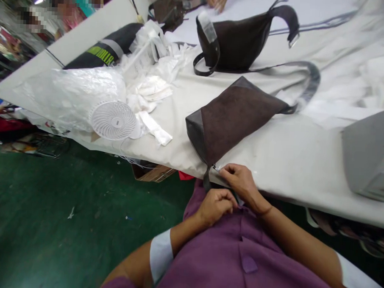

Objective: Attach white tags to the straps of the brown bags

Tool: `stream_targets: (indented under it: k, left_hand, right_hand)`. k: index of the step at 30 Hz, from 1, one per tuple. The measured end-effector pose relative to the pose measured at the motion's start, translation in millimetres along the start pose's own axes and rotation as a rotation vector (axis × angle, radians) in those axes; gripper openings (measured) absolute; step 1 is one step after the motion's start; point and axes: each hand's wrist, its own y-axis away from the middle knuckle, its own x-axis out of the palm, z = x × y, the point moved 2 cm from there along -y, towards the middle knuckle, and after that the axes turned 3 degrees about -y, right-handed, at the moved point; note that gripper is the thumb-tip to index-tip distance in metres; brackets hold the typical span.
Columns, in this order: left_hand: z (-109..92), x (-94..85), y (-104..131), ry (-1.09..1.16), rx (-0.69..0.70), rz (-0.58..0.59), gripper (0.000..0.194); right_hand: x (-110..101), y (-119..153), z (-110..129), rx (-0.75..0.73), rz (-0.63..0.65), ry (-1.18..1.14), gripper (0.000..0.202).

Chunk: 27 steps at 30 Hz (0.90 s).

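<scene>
- My right hand (239, 180) pinched a small shiny piece (217, 168) at the near corner of the brown bag (236, 116).
- My left hand (217, 204) was curled beside the dark strap (206, 179); I couldn't tell whether it gripped anything.
- The brown bag lay at the pale table's (293, 152) edge, a second bag (239, 42) beyond it.
</scene>
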Motion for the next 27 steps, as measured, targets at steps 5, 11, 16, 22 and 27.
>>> stream_targets:
  k: [5,11,16,22,27]
  left_hand:
    - [40.5,-24.5,2.7,0.226,0.014,-0.308,0.050]
    - [6.7,-34.5,-27.0,0.616,0.216,-0.411,0.028]
    - [-0.1,-27.0,-67.7,0.760,0.098,-0.075,0.024]
    - [-3.4,-16.6,-80.7,0.867,0.066,0.161,0.041]
    - [-0.6,-16.4,-79.5,0.884,0.043,0.113,0.041]
  right_hand:
    - [7.2,2.6,11.7,0.278,0.067,-0.432,0.025]
    - [21.6,16.9,31.5,0.484,0.146,-0.947,0.028]
    - [24.3,23.8,25.9,0.602,0.193,-1.135,0.023]
    - [25.8,25.5,17.7,0.773,0.246,-1.317,0.014]
    - [23.0,24.4,15.5,0.744,0.291,-1.293,0.013]
